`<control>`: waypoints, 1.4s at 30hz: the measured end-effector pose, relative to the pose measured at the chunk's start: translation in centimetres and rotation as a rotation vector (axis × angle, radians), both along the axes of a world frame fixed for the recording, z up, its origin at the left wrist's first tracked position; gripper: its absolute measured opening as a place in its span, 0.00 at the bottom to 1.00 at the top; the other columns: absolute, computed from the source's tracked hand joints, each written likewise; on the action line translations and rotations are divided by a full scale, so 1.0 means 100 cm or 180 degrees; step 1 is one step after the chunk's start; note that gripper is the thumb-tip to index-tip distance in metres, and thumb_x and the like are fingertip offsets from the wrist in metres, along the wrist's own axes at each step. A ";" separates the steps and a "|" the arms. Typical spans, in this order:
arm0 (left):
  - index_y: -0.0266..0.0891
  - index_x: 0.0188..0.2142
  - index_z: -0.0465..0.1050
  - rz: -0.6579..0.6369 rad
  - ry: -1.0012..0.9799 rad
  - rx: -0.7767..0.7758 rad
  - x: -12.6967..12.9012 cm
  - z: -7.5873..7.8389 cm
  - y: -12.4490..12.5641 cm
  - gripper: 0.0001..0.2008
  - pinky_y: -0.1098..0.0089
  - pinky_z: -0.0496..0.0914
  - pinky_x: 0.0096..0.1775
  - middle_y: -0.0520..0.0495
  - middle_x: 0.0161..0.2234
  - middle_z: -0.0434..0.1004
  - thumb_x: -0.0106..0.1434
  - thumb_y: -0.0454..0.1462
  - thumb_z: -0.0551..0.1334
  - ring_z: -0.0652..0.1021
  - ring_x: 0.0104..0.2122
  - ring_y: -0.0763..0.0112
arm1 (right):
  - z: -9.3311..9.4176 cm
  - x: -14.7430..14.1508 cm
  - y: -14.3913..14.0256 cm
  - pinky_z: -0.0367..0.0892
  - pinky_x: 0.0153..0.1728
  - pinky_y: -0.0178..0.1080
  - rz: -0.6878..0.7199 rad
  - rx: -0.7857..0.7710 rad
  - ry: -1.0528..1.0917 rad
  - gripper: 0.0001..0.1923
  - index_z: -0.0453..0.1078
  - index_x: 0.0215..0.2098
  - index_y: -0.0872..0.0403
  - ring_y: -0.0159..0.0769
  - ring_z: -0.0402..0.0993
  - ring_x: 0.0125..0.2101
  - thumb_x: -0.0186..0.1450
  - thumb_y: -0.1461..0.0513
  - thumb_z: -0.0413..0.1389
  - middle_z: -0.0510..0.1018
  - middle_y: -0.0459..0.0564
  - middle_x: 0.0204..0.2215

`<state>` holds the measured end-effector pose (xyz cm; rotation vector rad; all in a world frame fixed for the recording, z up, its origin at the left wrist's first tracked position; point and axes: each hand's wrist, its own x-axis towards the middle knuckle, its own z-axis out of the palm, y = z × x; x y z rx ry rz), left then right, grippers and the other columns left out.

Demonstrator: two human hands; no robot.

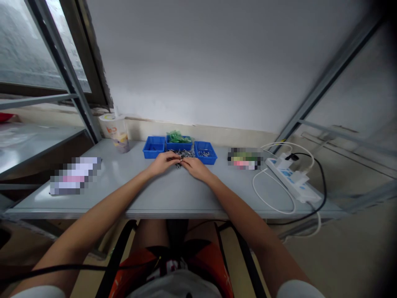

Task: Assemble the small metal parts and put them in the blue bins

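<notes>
My left hand [165, 161] and my right hand [194, 166] meet at the front of a pile of small silver metal pieces [187, 153], which look like screws or pins. The fingertips of both hands are closed together around a small shiny metal piece [181, 159], too small to name exactly. Behind the pile sits a blue bin [179, 146] holding green plastic packets [175, 137]. To the left is another blue bin [150, 154] with a few dark bits inside. A third blue bin [209, 160], on the right, contains several thin metal pieces.
A lidded drink cup [117, 134] stands at the back left of the grey table [178, 198]. Blurred-out flat items lie left [76, 176] and right [245, 159]. At the right, a white power strip [293, 182] carries plugs and looping cables.
</notes>
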<state>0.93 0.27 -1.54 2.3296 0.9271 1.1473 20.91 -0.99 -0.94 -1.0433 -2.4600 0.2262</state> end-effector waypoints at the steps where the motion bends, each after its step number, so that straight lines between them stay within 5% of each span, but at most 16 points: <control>1: 0.36 0.39 0.76 -0.0010 0.0025 -0.0022 0.001 -0.002 0.001 0.15 0.67 0.71 0.40 0.43 0.38 0.78 0.63 0.46 0.59 0.77 0.37 0.67 | -0.001 0.000 0.001 0.59 0.40 0.33 0.0003 0.0013 0.0012 0.14 0.72 0.42 0.56 0.32 0.70 0.38 0.71 0.61 0.46 0.77 0.51 0.38; 7: 0.37 0.37 0.74 -0.0048 0.0313 0.0194 0.003 -0.003 -0.002 0.12 0.67 0.72 0.39 0.44 0.38 0.77 0.65 0.42 0.57 0.76 0.38 0.67 | 0.001 -0.002 -0.002 0.59 0.40 0.33 0.0000 -0.0105 -0.0089 0.12 0.73 0.40 0.57 0.32 0.71 0.38 0.70 0.61 0.48 0.78 0.51 0.37; 11: 0.36 0.43 0.70 0.0315 0.0025 0.0436 -0.002 0.002 -0.002 0.12 0.67 0.71 0.43 0.40 0.45 0.74 0.67 0.41 0.53 0.75 0.44 0.65 | 0.005 -0.001 -0.005 0.60 0.38 0.33 -0.0127 -0.0188 0.0138 0.12 0.73 0.41 0.55 0.31 0.71 0.36 0.70 0.60 0.48 0.78 0.49 0.36; 14: 0.36 0.44 0.69 0.0476 0.0138 0.0341 -0.007 0.003 -0.001 0.13 0.67 0.71 0.41 0.43 0.39 0.76 0.67 0.41 0.53 0.76 0.38 0.66 | 0.007 0.001 -0.003 0.60 0.37 0.32 -0.0239 -0.0174 0.0433 0.12 0.72 0.43 0.55 0.31 0.71 0.34 0.69 0.59 0.49 0.77 0.48 0.35; 22: 0.40 0.44 0.74 0.0112 0.0900 0.0967 -0.007 -0.004 0.003 0.14 0.67 0.69 0.42 0.43 0.38 0.75 0.69 0.41 0.52 0.75 0.40 0.65 | 0.003 0.003 -0.001 0.59 0.35 0.33 -0.0085 -0.0097 0.0536 0.12 0.71 0.40 0.54 0.31 0.70 0.33 0.70 0.59 0.47 0.76 0.47 0.32; 33: 0.39 0.44 0.75 0.0397 0.1151 0.0723 -0.013 0.001 0.004 0.14 0.66 0.68 0.41 0.44 0.38 0.77 0.68 0.42 0.54 0.75 0.39 0.65 | 0.006 0.006 0.001 0.58 0.34 0.32 -0.0171 -0.0142 0.0534 0.12 0.71 0.37 0.55 0.30 0.68 0.29 0.70 0.60 0.47 0.75 0.46 0.28; 42: 0.39 0.41 0.76 0.0218 0.0949 0.1016 -0.010 -0.002 0.002 0.13 0.69 0.68 0.38 0.45 0.36 0.75 0.68 0.41 0.55 0.75 0.36 0.67 | -0.006 0.001 0.005 0.61 0.40 0.34 0.0027 -0.0073 0.0037 0.11 0.73 0.42 0.55 0.33 0.72 0.38 0.69 0.63 0.49 0.78 0.51 0.38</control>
